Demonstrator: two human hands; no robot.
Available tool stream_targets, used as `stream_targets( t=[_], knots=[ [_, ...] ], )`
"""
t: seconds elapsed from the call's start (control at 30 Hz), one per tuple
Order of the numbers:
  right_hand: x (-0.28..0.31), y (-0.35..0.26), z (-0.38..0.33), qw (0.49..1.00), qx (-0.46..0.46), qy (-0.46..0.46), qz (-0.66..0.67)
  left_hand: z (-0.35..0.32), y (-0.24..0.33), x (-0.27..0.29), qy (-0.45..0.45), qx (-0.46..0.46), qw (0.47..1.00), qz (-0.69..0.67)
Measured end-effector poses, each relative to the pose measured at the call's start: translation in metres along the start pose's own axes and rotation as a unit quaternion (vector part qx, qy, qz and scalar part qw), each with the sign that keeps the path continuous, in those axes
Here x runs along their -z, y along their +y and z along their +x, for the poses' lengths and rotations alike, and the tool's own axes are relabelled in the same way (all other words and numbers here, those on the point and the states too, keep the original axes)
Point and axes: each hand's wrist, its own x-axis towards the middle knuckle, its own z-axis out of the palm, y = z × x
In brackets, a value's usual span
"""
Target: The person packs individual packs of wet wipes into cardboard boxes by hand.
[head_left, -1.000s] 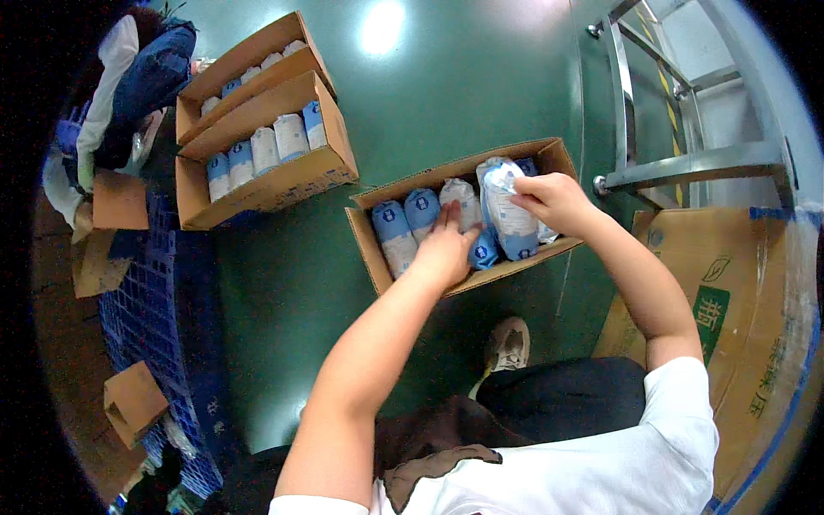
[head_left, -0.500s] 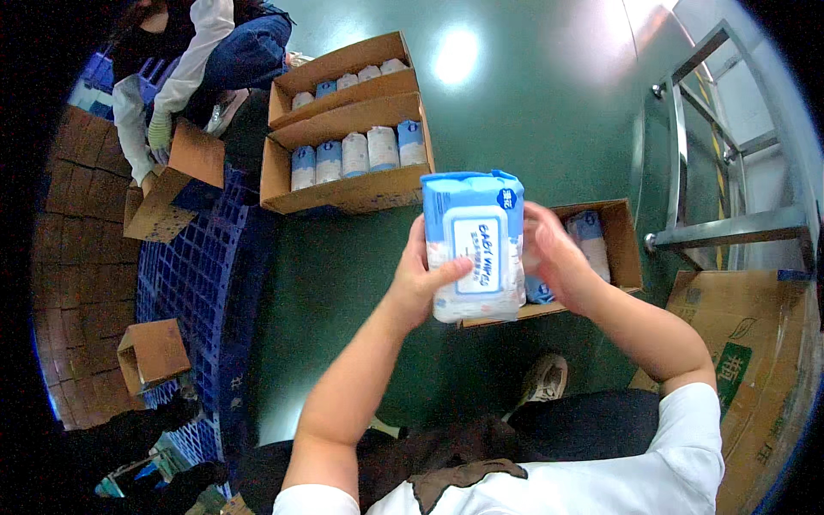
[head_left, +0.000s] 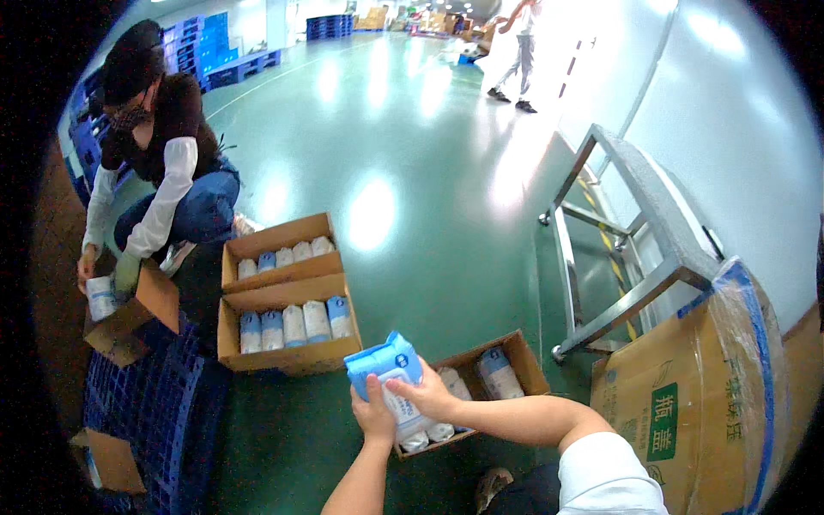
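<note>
- The left hand point(head_left: 373, 410) is clamping the flip-lid wet-wipes pack point(head_left: 403, 415), its fingers mostly disappearing behind it; the right hand point(head_left: 431, 396) is gripping the other edge, its thumb covering part of the label (the print is staying too small to make out).
- The pack is hanging over the left end of the nearest open carton point(head_left: 530, 367), hiding that corner and some of the wrapped packs point(head_left: 498, 375) standing inside.
- Half a second ago the right hand was reaching beside the pack; now its thumb is pressing on the front. The view is tilting further up, showing more floor beyond the carton.
- Left of the carton, a co-worker point(head_left: 184, 120) is now holding a white-and-blue pack point(head_left: 101, 298), partly hidden by a box flap point(head_left: 157, 296).
- The held pack is leaning, its blue end pointing away from the person and leftward from the carton, its white end pointing back toward the carton; its long axis is slanting between them, label facing up.
</note>
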Motion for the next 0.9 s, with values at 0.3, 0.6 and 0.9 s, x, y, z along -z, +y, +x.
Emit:
stream_targets(
  t=[0.3, 0.6, 0.9],
  knots=[
    [0.018, -0.030, -0.004, 0.999, -0.028, 0.003, -0.043, 0.002, 0.016, -0.022, -0.043, -0.055, 0.997, -0.042],
    [0.162, -0.066, -0.011, 0.984, -0.149, -0.063, -0.070, -0.001, -0.012, -0.023, -0.336, -0.145, 0.892, 0.267],
    [0.183, -0.052, -0.021, 0.960, -0.247, -0.103, -0.080, -0.032, -0.087, -0.080, -0.550, -0.232, 0.550, 0.584]
  ],
)
